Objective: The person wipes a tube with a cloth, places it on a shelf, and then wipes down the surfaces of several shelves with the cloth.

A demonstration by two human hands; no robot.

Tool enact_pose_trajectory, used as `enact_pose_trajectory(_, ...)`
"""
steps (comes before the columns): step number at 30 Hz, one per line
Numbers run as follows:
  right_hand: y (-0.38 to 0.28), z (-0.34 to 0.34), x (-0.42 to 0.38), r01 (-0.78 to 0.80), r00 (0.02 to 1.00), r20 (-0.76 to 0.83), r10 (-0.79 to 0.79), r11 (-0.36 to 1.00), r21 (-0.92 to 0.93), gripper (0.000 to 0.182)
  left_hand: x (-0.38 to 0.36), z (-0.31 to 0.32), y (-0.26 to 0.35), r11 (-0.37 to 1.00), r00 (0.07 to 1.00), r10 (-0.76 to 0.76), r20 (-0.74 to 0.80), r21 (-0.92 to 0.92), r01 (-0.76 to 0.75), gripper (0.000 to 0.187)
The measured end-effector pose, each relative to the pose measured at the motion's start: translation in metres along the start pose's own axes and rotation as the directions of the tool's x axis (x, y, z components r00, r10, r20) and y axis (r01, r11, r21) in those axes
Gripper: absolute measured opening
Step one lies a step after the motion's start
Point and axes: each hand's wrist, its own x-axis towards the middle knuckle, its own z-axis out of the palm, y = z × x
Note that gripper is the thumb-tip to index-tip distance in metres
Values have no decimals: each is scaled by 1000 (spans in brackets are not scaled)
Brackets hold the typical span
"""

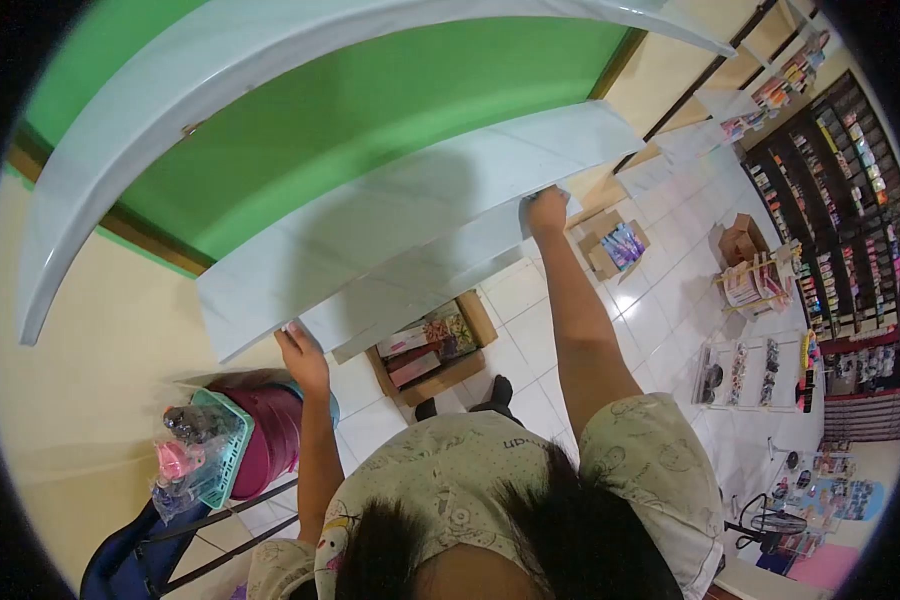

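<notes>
Both of my hands are at a long white, marble-patterned board (410, 285), which lies along the front edge of a matching white shelf (260, 285). My left hand (303, 358) is closed on the board's left end, its fingertips up near the shelf's front edge. At the right end, my right hand (547, 213) has its fingers wrapped round the board, and the arm is stretched out. My hands partly hide both ends of the board. A shadow falls across the board and shelf.
A higher white shelf (240, 75) curves across the green wall panel (370, 120). Below are an open carton of packages (485, 330) and a smaller box (602, 262). A maroon tub (270, 440) and turquoise basket (232, 450) stand left. Display racks (830, 210) line the right.
</notes>
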Motion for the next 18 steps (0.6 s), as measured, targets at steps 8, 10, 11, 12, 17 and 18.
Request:
enact_pose_trajectory(8, -55, 6, -124, 349, 926, 114, -361, 930, 112, 67, 4, -26, 23, 987, 937, 143, 318, -121, -109, 78)
enact_pose_trajectory(10, -46, 1, -116, 331, 931, 132, -340, 940, 85, 66, 7, -35, 18, 979, 893, 201, 402, -106, -173, 89)
enact_pose_trajectory(11, -40, 3, -99, 319, 936, 158, -314, 948, -7, 67, 9, -39, 14, 977, 880, 215, 423, -90, -195, 92)
enact_pose_trajectory(12, -45, -7, -81, 230, 960, 159, -230, 973, 15, 58, 10, -42, 11, 973, 867, 229, 443, -75, -219, 96)
enact_pose_trajectory(17, -79, -15, -42, -27, 972, 234, 29, 1000, -12, 30, 6, -45, 24, 981, 841, 190, 507, -135, -140, 103)
enact_pose_trajectory(18, -86, -13, -52, -62, 971, 232, 61, 998, -5, 28, 7, -44, 20, 980, 848, 198, 493, -104, -168, 103)
